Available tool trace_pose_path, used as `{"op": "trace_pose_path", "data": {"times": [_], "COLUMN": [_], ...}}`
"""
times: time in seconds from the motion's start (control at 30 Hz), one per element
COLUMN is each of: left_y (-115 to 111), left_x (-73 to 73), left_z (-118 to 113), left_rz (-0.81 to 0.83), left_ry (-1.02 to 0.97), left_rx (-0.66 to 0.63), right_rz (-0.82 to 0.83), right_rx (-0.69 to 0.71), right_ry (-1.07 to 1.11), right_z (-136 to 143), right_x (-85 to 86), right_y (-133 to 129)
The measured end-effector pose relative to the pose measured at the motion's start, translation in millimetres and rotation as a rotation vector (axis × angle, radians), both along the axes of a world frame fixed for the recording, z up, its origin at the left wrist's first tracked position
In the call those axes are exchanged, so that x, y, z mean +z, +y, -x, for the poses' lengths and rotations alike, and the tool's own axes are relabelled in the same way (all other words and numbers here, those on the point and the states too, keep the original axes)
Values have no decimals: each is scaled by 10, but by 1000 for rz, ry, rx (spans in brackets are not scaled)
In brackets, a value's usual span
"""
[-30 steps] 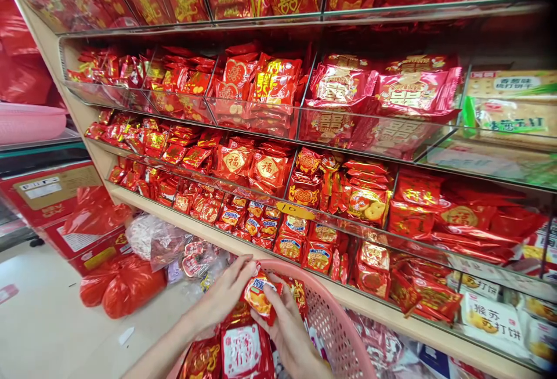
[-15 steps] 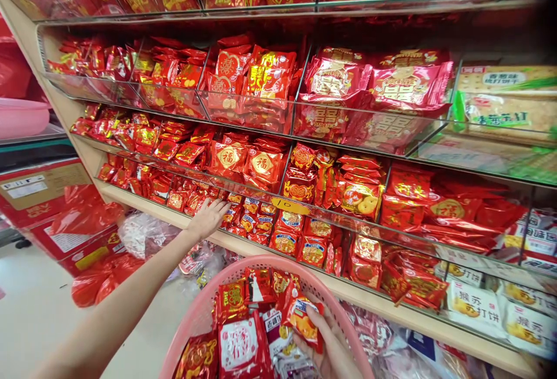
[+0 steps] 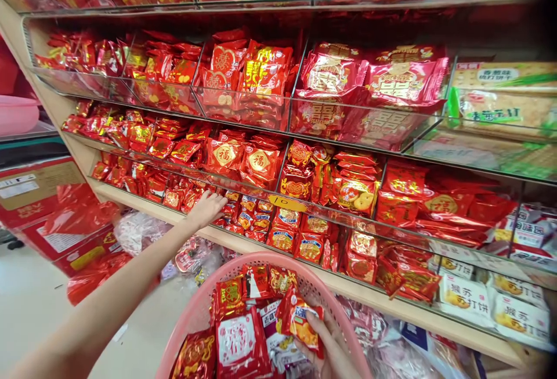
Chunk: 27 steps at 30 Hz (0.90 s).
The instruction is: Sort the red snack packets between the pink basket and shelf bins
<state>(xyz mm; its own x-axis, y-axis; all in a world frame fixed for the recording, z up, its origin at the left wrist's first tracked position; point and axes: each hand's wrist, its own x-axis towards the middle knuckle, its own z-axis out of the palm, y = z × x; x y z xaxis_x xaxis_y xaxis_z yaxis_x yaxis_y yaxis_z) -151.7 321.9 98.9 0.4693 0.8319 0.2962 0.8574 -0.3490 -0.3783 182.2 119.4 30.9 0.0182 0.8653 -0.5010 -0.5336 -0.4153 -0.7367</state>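
Note:
My left hand (image 3: 206, 209) reaches to the lowest shelf, its fingertips over the shelf's front edge by small red packets (image 3: 174, 196); its fingers are partly spread and nothing shows in them. In my right hand (image 3: 327, 341) is a red snack packet (image 3: 304, 324) with an orange and blue print, pinched between thumb and fingers above the basket. The pink basket (image 3: 185, 309) at the bottom centre holds several packets, among them a red one with a white square front (image 3: 237, 341) and a white and purple one (image 3: 275, 332).
Shelves (image 3: 278, 260) with clear dividers hold many red packets. Pale cracker packs (image 3: 500, 100) lie at the right. Plastic bags (image 3: 143, 234) are on the floor below the shelf, and cardboard boxes (image 3: 39, 187) stand at the left beside a pink basin (image 3: 17, 115).
The view has shifted slightly, so the shelves appear a little further left. My left hand stays near the lowest shelf, and my right hand still holds the packet.

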Motion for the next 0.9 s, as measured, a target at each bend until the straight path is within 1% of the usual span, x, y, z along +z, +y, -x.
{"op": "trace_pose_path", "data": {"times": [0.07, 0.13, 0.2, 0.23, 0.3, 0.37, 0.43, 0.47, 0.53, 0.67, 0.73, 0.8, 0.9], "left_y": [-79, -176, -287, -347, -471, -592, -694, -735, -795, -860, -885, -915, -965], "left_x": [52, 107, 159, 182, 219, 242, 250, 250, 244, 237, 240, 248, 261], "left_z": [-12, -23, -30, -32, -33, -35, -44, -53, -77, -134, -153, -161, -168], "left_rz": [-18, -34, -43, -48, -70, -88, -92, -88, -86, -86, -88, -93, -82], "left_ry": [-16, -40, -65, -79, -109, -131, -142, -143, -153, -181, -194, -208, -207], "left_rx": [-18, -34, -50, -57, -75, -99, -117, -120, -122, -154, -175, -195, -205], "right_rz": [-23, -51, -65, -69, -109, -170, -215, -227, -241, -252, -253, -247, -232], "right_rx": [17, 42, 97, 152, 320, 550, 748, 822, 925, 1047, 1104, 1149, 1180], "right_ry": [-19, -44, -98, -137, -253, -423, -594, -672, -812, -1090, -1158, -1180, -1192], "right_z": [-15, -101, -268, -378, -615, -822, -940, -960, -932, -763, -693, -644, -600], "right_x": [54, 114, 173, 198, 238, 261, 267, 265, 251, 162, 90, 14, -86], "right_y": [-22, -40, -57, -68, -97, -136, -180, -201, -233, -237, -216, -191, -164]}}
